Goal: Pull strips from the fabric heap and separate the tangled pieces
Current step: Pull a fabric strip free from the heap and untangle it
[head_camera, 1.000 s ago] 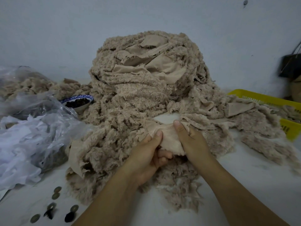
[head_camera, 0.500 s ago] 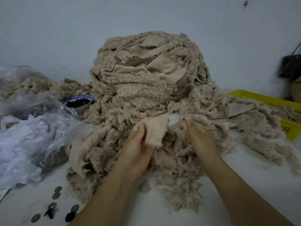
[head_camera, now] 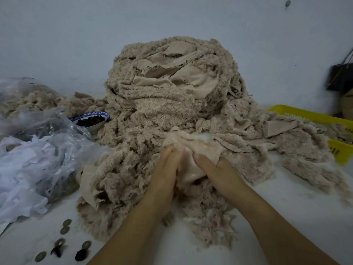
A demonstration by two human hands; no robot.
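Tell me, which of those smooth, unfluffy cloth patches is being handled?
The smooth patch at the near foot of the heap, held by left hand and right hand. The top patch and the right patch by the yellow basket lie untouched.

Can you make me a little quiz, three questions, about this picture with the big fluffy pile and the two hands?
1. True or false: the left hand and the right hand both touch the smooth beige piece at the front of the fabric heap.
2. Pick one: what colour is the basket to the right of the heap? A red, B yellow, C green.
3. Fill the gap: the bowl left of the heap has a blue patterned rim and holds ____ coloured bits.

Key: 1 true; 2 B; 3 dark.
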